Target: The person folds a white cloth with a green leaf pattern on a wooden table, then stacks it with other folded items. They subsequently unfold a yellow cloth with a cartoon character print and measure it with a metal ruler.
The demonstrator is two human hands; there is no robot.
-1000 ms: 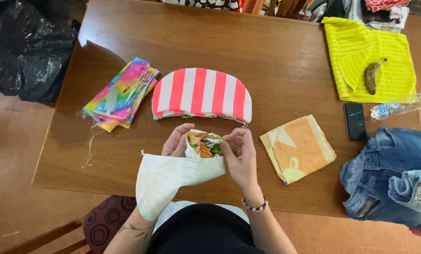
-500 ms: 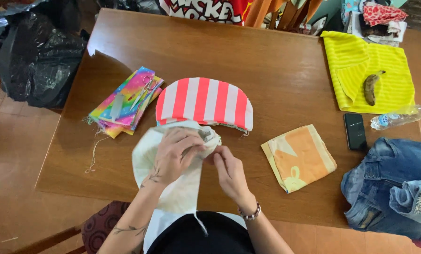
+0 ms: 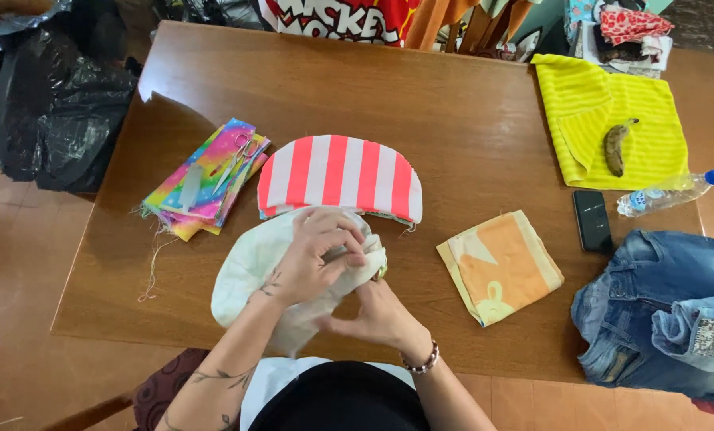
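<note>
- Pale cream cloth piece (image 3: pixel 249 271), rounded and crumpled, lying at the near edge of the wooden table (image 3: pixel 453 112), just below the red-and-white striped piece (image 3: pixel 337 175).
- Left hand (image 3: pixel 313 259) on top, fingers curled and clamped on the cloth's bunched right end.
- Right hand (image 3: pixel 377 315) beneath, fingers pinching the same bunch.
- Since half a second ago: left hand pressed further right over the bunch, right hand tucked closer under it, cloth more gathered.

A folded cloth (image 3: pixel 501 267) is placed right of the hands, a fabric stack (image 3: pixel 205 179) left. A banana (image 3: pixel 615 146) is laid on a towel (image 3: pixel 652 104), far right.
</note>
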